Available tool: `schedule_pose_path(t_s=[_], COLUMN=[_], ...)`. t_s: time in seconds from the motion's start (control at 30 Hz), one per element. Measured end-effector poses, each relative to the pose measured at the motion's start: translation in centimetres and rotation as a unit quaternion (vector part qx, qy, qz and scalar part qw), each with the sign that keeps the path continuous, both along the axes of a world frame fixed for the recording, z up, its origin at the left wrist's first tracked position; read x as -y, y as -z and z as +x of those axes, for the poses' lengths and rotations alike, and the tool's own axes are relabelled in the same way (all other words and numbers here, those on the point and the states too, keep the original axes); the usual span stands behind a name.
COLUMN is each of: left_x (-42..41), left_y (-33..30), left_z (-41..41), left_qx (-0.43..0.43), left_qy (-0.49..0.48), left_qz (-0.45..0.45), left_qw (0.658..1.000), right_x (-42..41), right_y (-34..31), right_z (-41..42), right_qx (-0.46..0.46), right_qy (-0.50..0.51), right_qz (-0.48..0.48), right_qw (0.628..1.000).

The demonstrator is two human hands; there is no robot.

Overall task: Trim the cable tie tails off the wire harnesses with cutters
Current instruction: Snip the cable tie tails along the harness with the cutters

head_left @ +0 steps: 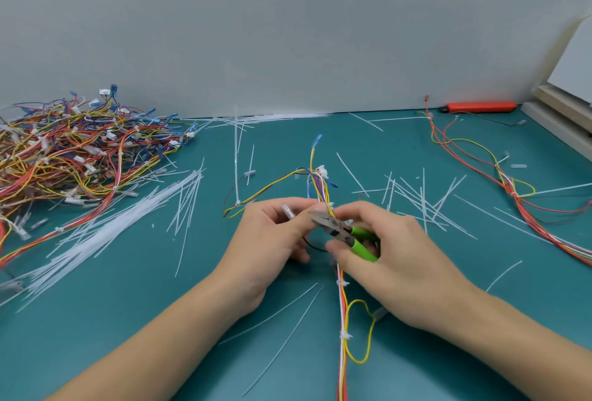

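Trimming ties on a wire harness (342, 304) w/ green-handled cutters (344, 234), on a teal mat (128, 320).

Mat is the landmark: spans the whole foreground up to a grey wall (288, 32). At mat's far-left, a big heap of harnesses (73, 150); just beside it, toward centre, a sheaf of white cable ties (112, 227). Mat's right side: another harness (480, 160) strung out loose; an orange tool (480, 107) at far-right edge by the wall. Cut tie tails (423, 202) scattered right of mat centre. Worked harness runs from mat's near edge up to centre, between both hands. Left hand (272, 240), fingers curled, pinches the wires near the cutter tip. Right hand (390, 259), fingers wrapped round the cutter handles; blades look near-closed at the bundle, can't tell if a tail is between them.
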State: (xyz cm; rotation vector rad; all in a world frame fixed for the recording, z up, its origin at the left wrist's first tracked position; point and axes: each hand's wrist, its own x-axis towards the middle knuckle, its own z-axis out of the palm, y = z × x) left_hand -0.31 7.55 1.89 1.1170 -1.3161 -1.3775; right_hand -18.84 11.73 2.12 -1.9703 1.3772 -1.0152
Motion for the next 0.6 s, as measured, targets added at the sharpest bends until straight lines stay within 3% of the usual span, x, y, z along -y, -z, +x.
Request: schedule_pose_path(t_s=[0.2,0.4,0.6], left_x=[0.5,1.4,1.9], left_y=[-0.6,-1.5,-1.2], left_z=[1.2,2.7,3.0], left_qx=[0.0,-0.125,-0.238], left_qy=[-0.013,-0.084,-0.16], left_qz=[0.052,0.121,0.141], left_qw=[0.999,0.981,0.948], right_x=[1.0,2.1,1.9], right_y=[-0.7,-1.0,-0.7], right_z=[-2.2,-4.1,-3.7], right_qx=[0.013,0.023,-0.031], right_qy=[0.056,0.113,0.073], right_qz=[-0.05,-0.058,-0.043], right_qw=[0.997,0.992,0.996])
